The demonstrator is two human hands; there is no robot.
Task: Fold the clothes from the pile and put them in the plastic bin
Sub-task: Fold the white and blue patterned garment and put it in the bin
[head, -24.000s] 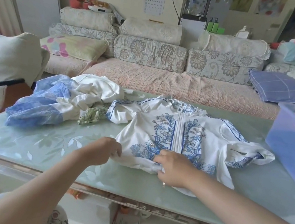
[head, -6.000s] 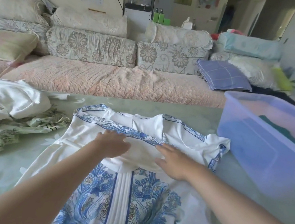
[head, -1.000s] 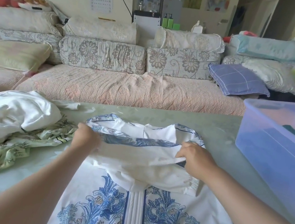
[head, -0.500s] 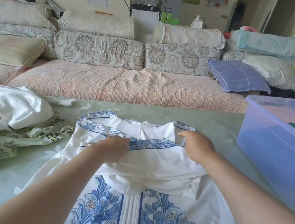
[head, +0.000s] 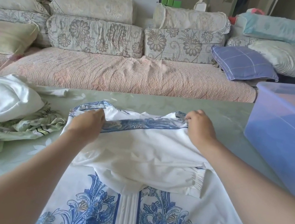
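Left hand (head: 87, 123) and right hand (head: 199, 128), well apart, each pinch the jacket (head: 146, 150) toward the far edge of the table (head: 163, 103). Risk: an uneven pull would skew the fold, freeing the tucked sleeve (head: 180, 176).

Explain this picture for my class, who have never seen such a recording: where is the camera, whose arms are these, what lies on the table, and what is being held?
There is no machine here. A person wears one wide camera on the head, looking forward and down, so the two bare arms coming in from the bottom are that person's own. On the green table lies a white jacket with a blue pattern, part of it folded across the front. The right hand curls its fingers on the jacket's far right corner, pinching the cloth. The left hand rests on the far left corner; whether it grips cannot be seen. To the left is a pile of unfolded clothes. To the right stands a blue plastic bin. A sofa is behind the table.
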